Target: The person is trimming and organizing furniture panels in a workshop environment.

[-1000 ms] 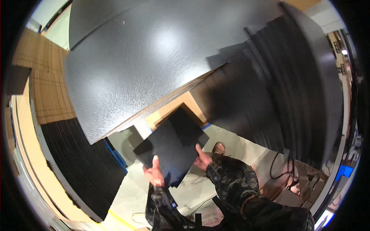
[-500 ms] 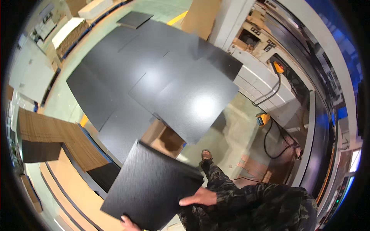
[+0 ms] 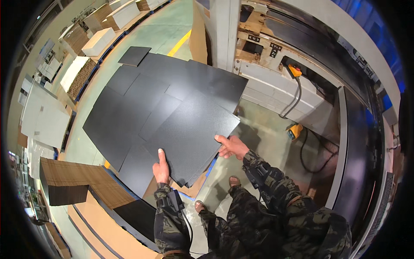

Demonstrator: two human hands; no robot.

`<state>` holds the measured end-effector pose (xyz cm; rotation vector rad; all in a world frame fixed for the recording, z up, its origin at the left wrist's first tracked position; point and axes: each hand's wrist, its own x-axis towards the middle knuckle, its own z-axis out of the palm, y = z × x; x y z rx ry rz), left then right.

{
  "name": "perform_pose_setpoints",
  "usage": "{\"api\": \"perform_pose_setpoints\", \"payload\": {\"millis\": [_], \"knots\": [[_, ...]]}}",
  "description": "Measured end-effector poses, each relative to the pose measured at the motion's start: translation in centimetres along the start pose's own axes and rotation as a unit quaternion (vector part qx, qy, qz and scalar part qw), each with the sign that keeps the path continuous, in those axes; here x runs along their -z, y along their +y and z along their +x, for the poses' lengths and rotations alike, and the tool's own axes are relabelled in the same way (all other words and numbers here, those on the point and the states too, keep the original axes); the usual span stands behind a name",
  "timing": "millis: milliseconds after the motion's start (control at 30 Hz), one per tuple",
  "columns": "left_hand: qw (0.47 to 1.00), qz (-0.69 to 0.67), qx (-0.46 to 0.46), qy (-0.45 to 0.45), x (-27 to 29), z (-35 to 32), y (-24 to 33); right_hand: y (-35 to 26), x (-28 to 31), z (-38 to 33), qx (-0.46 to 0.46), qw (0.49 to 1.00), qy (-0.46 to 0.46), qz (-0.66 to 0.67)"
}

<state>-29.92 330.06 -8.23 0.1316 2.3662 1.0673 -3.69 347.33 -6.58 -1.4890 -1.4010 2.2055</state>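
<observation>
A dark grey rectangular panel (image 3: 192,129) lies at the near end of a broad layer of similar panels (image 3: 125,116). My left hand (image 3: 161,169) grips its near left edge, thumb upright against the side and the other fingers mostly hidden. At the right edge, my right hand (image 3: 233,146) pinches the panel, with the thumb on top and the fingers curled beneath. More panel edges show just under it at the near corner. Below them, a bit of brown cardboard (image 3: 196,190) peeks out over a blue rim.
At the left stands a stack of brown-edged boards (image 3: 86,176). On the right are a large machine (image 3: 269,82) and a yellow foot pedal (image 3: 294,131) with a black cable on the floor. One small panel (image 3: 134,56) juts from the far corner. Loaded pallets (image 3: 103,42) line the far left.
The panel has gone from close to my body, tilted, to flat on the near end of the layer. Both hands moved forward with it, and my view has shifted.
</observation>
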Motion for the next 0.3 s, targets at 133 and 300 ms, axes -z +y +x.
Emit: {"api": "perform_pose_setpoints", "payload": {"millis": [133, 300], "knots": [[0.980, 0.074, -0.148, 0.106, 1.0, 1.9, -2.6, -1.9, -0.2, -0.1, -0.005, 0.999, -0.048, -0.016], [0.947, -0.037, -0.315, 0.061, 1.3, -7.9, 3.0, -0.4, 1.3, 0.5, 0.074, 0.996, -0.007, 0.050]]}}
